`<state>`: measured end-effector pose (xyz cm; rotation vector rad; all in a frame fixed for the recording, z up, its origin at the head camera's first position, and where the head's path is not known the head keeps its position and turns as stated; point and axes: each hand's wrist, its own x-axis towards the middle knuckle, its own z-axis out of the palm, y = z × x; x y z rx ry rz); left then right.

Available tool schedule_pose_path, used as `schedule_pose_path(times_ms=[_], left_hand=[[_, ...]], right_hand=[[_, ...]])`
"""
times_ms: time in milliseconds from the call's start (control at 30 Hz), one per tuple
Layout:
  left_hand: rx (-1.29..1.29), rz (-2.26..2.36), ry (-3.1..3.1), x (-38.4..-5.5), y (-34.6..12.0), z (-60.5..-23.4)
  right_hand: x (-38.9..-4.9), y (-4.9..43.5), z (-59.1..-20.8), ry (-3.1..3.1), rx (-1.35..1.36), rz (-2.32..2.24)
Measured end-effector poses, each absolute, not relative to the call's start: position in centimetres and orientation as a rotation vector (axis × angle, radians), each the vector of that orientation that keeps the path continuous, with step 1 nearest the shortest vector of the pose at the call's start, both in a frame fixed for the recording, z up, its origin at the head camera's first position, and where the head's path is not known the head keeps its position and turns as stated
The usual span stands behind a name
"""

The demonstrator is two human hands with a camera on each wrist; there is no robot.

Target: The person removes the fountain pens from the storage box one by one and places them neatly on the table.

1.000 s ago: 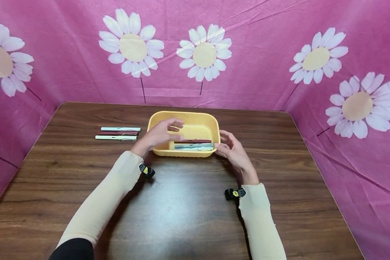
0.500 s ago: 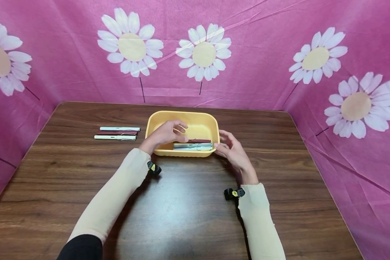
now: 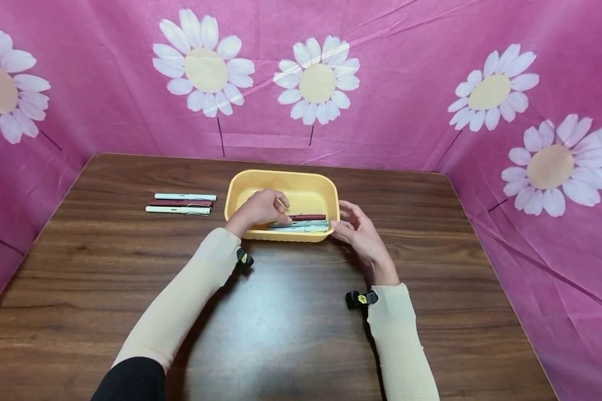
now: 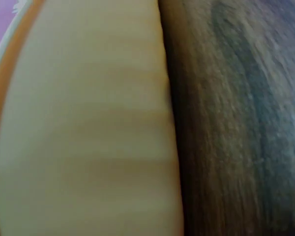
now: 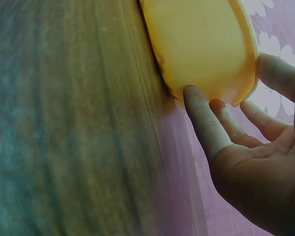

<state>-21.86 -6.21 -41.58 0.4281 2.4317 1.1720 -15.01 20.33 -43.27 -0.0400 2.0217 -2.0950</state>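
A yellow plastic bin (image 3: pixel 283 236) stands at the back middle of the table. Inside, along its near side, lie a dark red pen (image 3: pixel 308 217) and light blue pens (image 3: pixel 306 227). My left hand (image 3: pixel 261 209) reaches into the bin from the left, thumb and fingers bent at the left ends of these pens. I cannot tell whether it pinches one; the left wrist view shows only the bin's outer wall (image 4: pixel 88 123). My right hand (image 3: pixel 360 234) holds the bin's right end. In the right wrist view its fingers (image 5: pixel 204 120) are spread round the outer wall and rim.
Left of the bin, three capped pens lie side by side on the wooden table (image 3: pixel 291 312): a pale blue pen (image 3: pixel 185 196), a dark red pen (image 3: pixel 180 203) and a pale green pen (image 3: pixel 178 210). A pink daisy-print cloth (image 3: pixel 381 100) hangs behind and at both sides.
My left hand has moved right and lower in the bin, to the pens' left ends, and its thumb and fingers have drawn closer together. The right hand has stayed at the bin's right end.
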Motion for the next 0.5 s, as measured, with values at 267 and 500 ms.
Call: schedule_pose_path(times_ms=[267,500], left_hand=[[0.512,1.012,2.494,-21.8,-6.07,-41.45],[0.567,1.095,2.449,-21.62,-6.15,-41.53]], right_hand=[[-14.94,20.31,-43.24,2.031,-0.029,-2.09],[-14.9,20.33,-43.14,2.021,-0.033,-2.085]])
